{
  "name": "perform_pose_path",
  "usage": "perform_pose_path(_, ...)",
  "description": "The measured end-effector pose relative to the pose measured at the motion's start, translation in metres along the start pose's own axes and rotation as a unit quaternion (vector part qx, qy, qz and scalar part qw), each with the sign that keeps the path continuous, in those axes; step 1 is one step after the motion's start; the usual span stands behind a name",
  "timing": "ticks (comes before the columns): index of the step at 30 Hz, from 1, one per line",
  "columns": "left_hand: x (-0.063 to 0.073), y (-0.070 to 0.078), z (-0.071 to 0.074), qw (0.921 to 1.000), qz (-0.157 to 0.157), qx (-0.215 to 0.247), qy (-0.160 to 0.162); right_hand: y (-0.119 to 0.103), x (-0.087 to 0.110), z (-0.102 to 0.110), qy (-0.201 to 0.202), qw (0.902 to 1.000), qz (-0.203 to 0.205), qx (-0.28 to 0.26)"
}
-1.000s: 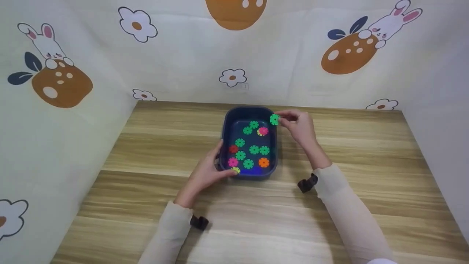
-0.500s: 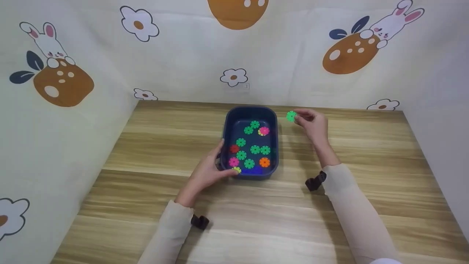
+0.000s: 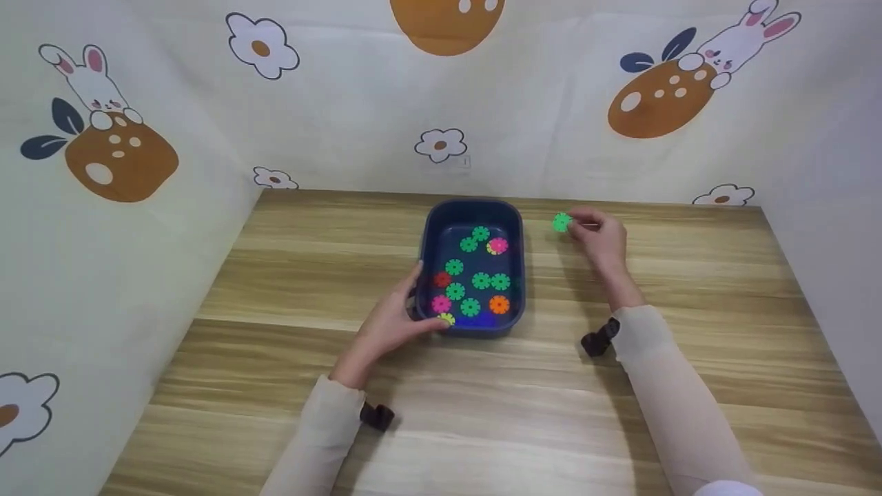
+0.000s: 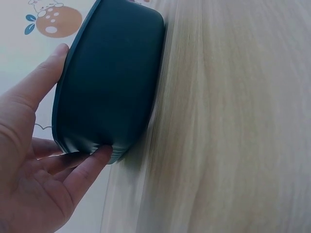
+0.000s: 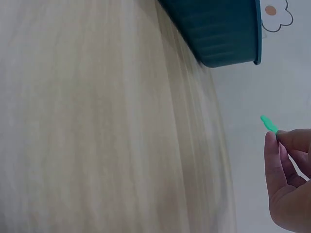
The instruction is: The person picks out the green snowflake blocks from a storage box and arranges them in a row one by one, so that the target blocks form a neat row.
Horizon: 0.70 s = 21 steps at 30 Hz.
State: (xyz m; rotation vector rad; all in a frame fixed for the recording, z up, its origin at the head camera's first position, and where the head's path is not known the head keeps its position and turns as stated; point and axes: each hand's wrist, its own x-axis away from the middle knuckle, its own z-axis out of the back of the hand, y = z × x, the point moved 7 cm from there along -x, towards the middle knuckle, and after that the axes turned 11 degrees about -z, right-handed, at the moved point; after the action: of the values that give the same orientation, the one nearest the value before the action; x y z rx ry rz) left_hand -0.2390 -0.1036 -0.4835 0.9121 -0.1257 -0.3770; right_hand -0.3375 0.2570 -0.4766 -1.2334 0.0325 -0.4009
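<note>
A dark blue plastic bin [image 3: 473, 209] stands on the wooden table, with green, red, pink, orange and yellow notched discs scattered on its floor. My left hand [image 3: 389, 320] grips the near left corner of the bin; its thumb lies over the front rim, and the left wrist view shows fingers along the bin's outer wall [image 4: 112, 73]. To the right of the bin, my right hand [image 3: 603, 240] pinches a green snowflake disc [image 3: 561, 222] between thumb and fingertips. That disc appears edge-on above the fingertips in the right wrist view, held apart from the bin.
The wood-grain table [image 3: 551, 406] runs back to a cream cloth backdrop [image 3: 358, 103] printed with rabbits, fruit and flowers, which also rises along both sides. A black wrist mount [image 3: 376, 416] hangs at the left sleeve, another black mount [image 3: 599, 339] at the right.
My right hand has carried the green snowflake disc from the bin's far right rim out to the right over the table. The left hand and the bin have stayed in place.
</note>
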Motion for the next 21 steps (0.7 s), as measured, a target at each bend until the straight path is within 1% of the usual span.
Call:
perform_pose_path(5,0.000,0.000,0.000,1.0000,-0.007,-0.001,0.000,0.009,-0.004,0.002,-0.003,0.9997,-0.022,0.014)
perform_pose_path(8,0.001,0.001,0.001,1.0000,-0.008,-0.002,0.000,0.014,-0.005,0.001,-0.019,0.9990,-0.039,0.006)
perform_pose_path(12,0.001,0.001,0.001,1.0000,-0.002,-0.004,-0.002,0.021,-0.007,-0.002,-0.050,0.9961,-0.069,-0.026)
perform_pose_path(15,0.001,0.001,0.001,1.0000,-0.003,-0.008,-0.003,0.024,-0.009,-0.003,-0.059,0.9939,-0.082,-0.044)
perform_pose_path(18,0.001,0.001,0.002,0.9999,-0.003,-0.013,-0.004,0.027,-0.010,-0.003,-0.058,0.9935,-0.089,-0.040)
perform_pose_path(21,0.000,0.001,0.002,0.9999,-0.001,-0.015,-0.006,0.028,-0.011,-0.002,-0.057,0.9941,-0.090,-0.022)
